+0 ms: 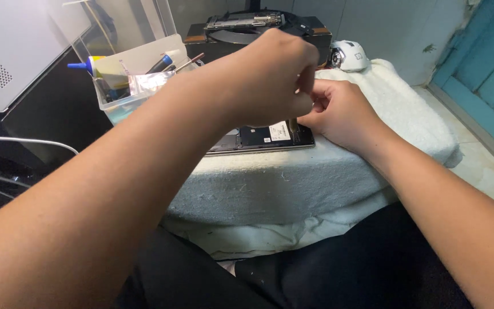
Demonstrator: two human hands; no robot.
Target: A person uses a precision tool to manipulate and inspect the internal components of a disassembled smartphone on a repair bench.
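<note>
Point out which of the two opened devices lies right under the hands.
The opened phone flat on the white towel, directly beneath the left hand and right hand. The other opened device sits farther back on a dark box.

Two bare hands are in view, the left hand (270,77) and the right hand (341,114), their fingers (307,86) meeting in the middle. Just below the fingers lies one opened flat smartphone with a dark inside and a metal frame (261,140). Under it there is one pale folded towel (293,183). Beyond the fingers sits one white computer mouse (350,55) and one dark box carrying a circuit board (247,26). To their left stands one clear plastic tray of tools (138,74), holding one blue-tipped glue tube (90,66).
</note>
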